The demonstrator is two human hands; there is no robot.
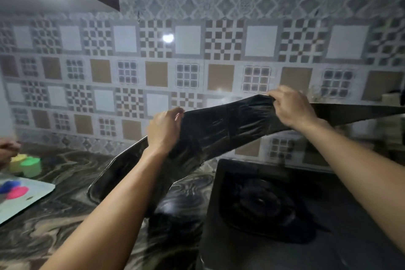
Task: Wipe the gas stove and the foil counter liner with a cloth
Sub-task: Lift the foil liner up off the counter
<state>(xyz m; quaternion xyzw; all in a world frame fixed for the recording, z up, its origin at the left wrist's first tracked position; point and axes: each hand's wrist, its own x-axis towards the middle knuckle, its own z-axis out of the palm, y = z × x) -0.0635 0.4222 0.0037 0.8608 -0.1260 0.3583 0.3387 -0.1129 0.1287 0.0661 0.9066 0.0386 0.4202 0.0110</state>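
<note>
Nearest me, the gas stove (274,208) sits dark and blurred on the marbled tabletop (54,221), its burner hard to make out and its right side cut off by the frame. Above the stove I hold the foil counter liner (223,129) lifted off the tabletop; its right end runs out of view. My left hand (164,129) has a clenched grip on its upper edge, and my right hand (291,107) pinches the same edge. Left of the stove lie a pale tray (24,201) and green and yellow containers (26,165), blurred. Behind the stove stands the patterned tile wall (188,50). I can read no writing.
</note>
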